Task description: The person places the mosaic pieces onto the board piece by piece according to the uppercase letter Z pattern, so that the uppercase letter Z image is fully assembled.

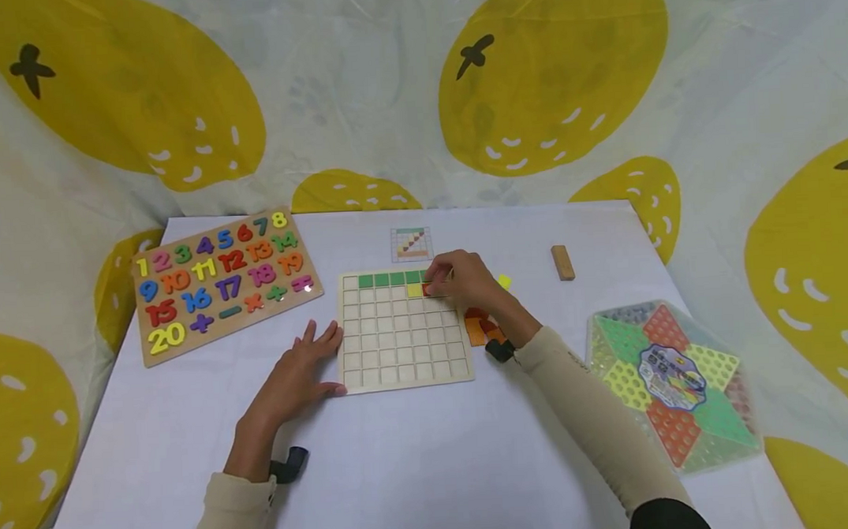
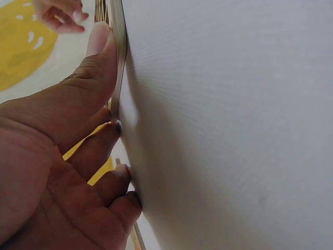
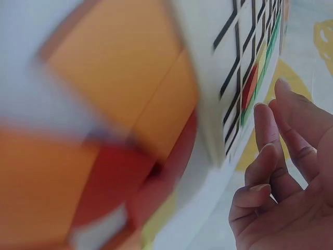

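A grid board (image 1: pixel 404 340) sits mid-frame. The left hand (image 1: pixel 297 380), fingers spread, touches its left edge; the right hand (image 1: pixel 470 282) — upper right, fingers loosely bent, seemingly holding nothing. A brushing fingertip could knock the red tile (image 1: pixel 427 290) askew.

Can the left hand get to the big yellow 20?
Probably yes. The left hand is just touching the edge of the grid board, and in the head view nothing seems to stand between that hand and the yellow 20.
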Motion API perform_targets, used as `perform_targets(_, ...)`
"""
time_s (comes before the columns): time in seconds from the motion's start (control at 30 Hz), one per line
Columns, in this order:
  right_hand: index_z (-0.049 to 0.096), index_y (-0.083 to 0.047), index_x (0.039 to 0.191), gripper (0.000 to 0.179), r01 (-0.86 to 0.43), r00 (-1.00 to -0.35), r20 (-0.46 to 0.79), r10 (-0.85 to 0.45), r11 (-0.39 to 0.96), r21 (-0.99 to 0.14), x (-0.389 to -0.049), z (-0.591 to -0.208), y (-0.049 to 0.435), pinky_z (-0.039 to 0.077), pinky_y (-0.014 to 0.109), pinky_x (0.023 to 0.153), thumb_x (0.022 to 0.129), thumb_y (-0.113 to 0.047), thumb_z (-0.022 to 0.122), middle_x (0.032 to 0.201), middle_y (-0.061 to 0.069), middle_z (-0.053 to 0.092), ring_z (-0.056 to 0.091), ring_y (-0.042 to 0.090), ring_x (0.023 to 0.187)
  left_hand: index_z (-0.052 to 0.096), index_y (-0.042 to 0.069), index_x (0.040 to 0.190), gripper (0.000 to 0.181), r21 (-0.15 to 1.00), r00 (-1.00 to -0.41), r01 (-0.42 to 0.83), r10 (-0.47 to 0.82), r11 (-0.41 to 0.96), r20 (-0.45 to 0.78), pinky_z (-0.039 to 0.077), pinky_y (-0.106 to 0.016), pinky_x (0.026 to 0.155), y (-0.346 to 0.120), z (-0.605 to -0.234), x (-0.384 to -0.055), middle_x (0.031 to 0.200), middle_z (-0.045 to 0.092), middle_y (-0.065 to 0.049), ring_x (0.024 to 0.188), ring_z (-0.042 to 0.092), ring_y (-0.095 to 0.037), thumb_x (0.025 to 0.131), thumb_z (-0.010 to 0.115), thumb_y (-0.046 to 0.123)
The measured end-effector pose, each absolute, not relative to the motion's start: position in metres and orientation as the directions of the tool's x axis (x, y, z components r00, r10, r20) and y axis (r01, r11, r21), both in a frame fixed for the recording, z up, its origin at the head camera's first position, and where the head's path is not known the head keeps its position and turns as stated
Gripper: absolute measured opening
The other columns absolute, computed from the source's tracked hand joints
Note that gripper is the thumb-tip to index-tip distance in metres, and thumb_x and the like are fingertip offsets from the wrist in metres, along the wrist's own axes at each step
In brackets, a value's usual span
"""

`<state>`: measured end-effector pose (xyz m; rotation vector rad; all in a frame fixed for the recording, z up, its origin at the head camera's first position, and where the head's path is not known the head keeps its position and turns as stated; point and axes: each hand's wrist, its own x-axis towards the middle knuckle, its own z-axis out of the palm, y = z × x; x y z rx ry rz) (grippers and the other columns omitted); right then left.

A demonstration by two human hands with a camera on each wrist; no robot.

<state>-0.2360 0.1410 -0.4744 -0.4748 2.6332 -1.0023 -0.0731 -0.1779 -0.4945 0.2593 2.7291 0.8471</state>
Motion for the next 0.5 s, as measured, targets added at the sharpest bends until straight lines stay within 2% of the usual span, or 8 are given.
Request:
perform_targets(0.33,0.078,-0.017,0.109,0.015,-0.118,-0.918,-0.230,-0.323,0.776,-0.620,-0.226,-0.467,0.191,0.052,0.031,0.066,0.094,-0.018,0.082,0.095,0.003,0.070,0.058,0.025,0.086,0.038,0.015,0.164,0.104,0.572,-0.948,0.079,0.239,0.816,-0.211,0.020,-0.071,0.127,-0.177,-0.494,-0.074,0.174,0.030,-0.004,0.165,0.011,-0.045,0.077,0.096,0.026)
perform_targets(0.43,0.079,-0.017,0.108,0.016,-0.110,-0.904,-0.271,-0.331,0.791,-0.601,-0.223,-0.469,0.201,0.052,0.030,0.064,0.093,-0.018,0.085,0.099,0.003,0.072,0.058,0.026,0.086,0.038,0.015,0.164,0.105,0.575,-0.947,0.073,0.237,0.815,-0.217,0.019,-0.071,0.127,-0.177,-0.493,-0.073,0.174,0.029,-0.004,0.165,0.011,-0.045,0.077,0.096,0.025)
perform_targets(0.5,0.080,-0.018,0.108,0.018,-0.122,-0.891,-0.290,-0.349,0.800,-0.587,-0.221,-0.471,0.205,0.053,0.030,0.069,0.091,-0.019,0.086,0.103,0.003,0.074,0.058,0.026,0.089,0.038,0.015,0.164,0.105,0.575,-0.947,0.070,0.236,0.815,-0.219,0.019,-0.071,0.126,-0.177,-0.494,-0.074,0.174,0.029,-0.004,0.165,0.011,-0.045,0.077,0.096,0.025)
